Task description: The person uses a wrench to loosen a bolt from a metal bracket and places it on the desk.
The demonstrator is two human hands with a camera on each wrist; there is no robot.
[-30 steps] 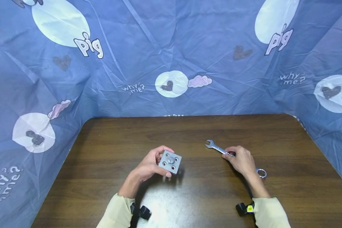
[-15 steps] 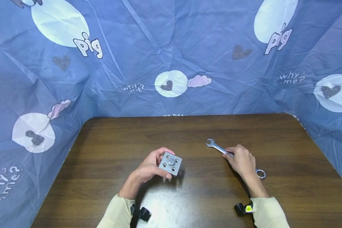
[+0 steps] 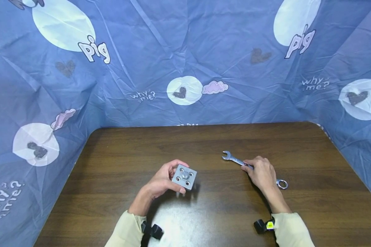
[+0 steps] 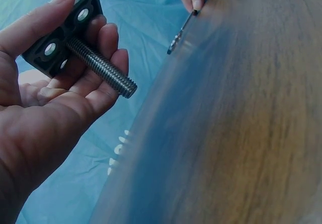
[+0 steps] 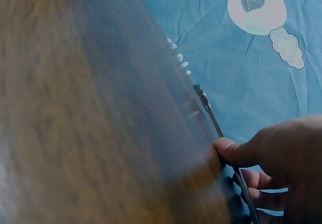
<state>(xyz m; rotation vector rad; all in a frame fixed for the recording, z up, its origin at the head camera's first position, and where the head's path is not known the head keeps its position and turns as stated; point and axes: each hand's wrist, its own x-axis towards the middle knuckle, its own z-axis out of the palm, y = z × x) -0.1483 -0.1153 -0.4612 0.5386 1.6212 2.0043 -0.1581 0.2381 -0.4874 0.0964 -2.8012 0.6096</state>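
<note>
My left hand [image 3: 162,178] holds a square grey metal plate [image 3: 190,174] by its edges, thumb on the near side and fingers on the far side. Small holes sit near the plate's corners, and a bolt head [image 3: 185,175] shows at its centre. In the left wrist view the bolt's threaded shank [image 4: 103,69] sticks out of the plate's underside, past the curled fingers. To the right, my right hand [image 3: 262,174] pinches the middle of a combination wrench [image 3: 235,160]. The wrench's open end points to the far left; its ring end [image 3: 282,184] shows beyond the hand.
Both hands are over a dark brown wooden table [image 3: 136,144]. A blue printed cloth [image 3: 126,68] hangs behind the table and along both sides. Black wrist devices sit at both cuffs, one on the left [image 3: 156,232] and one on the right [image 3: 260,226].
The wrench and right hand have shifted very slightly to the left. My left hand keeps its hold on the plate with almost no movement.
</note>
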